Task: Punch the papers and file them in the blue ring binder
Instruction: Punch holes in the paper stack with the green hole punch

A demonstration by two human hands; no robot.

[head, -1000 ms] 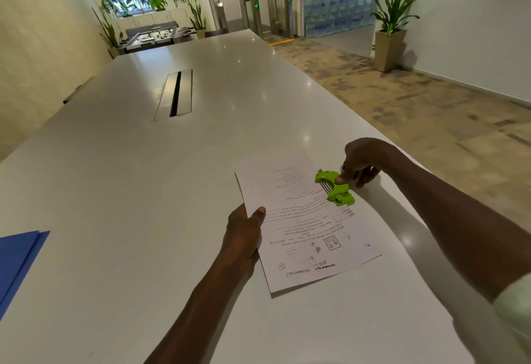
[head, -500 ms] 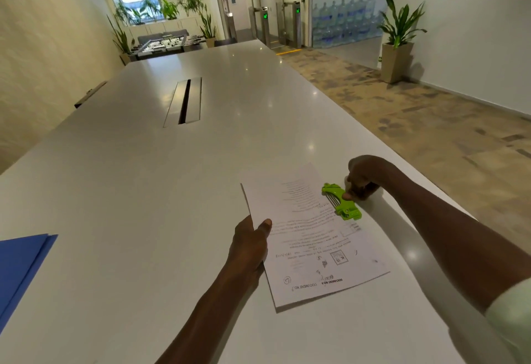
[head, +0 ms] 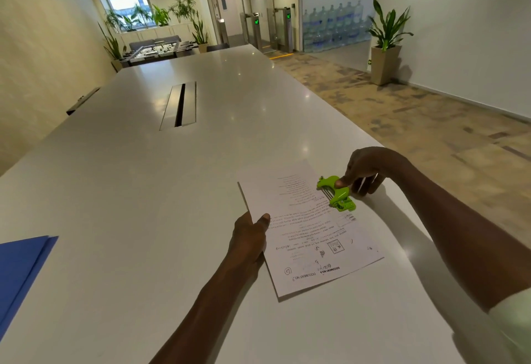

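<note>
A printed sheet of paper [head: 310,231] lies flat on the white counter [head: 143,191], turned so its text reads upside down to the wearer. The left hand [head: 249,238] pins the sheet's near-left edge, its grip clamped on the paper with the thumb on top, most likely to keep the page from sliding while it is punched. On the opposite long edge sits the green hole punch [head: 336,193], straddling the margin. The right hand [head: 363,171] has its grip closed on the punch, thumb on top and fingers curled behind it, a hold suited to pressing the lever down. Whether the holes are cut yet cannot be told.

The heading at the end of the sheet nearest the left grip reads "DOCUMENT NO.3", printed and repeated in handwriting; the body text is too small to read. The blue ring binder [head: 20,266] lies well apart to the left of the left grip, at the picture's edge, so filing looks like a later step.
</note>
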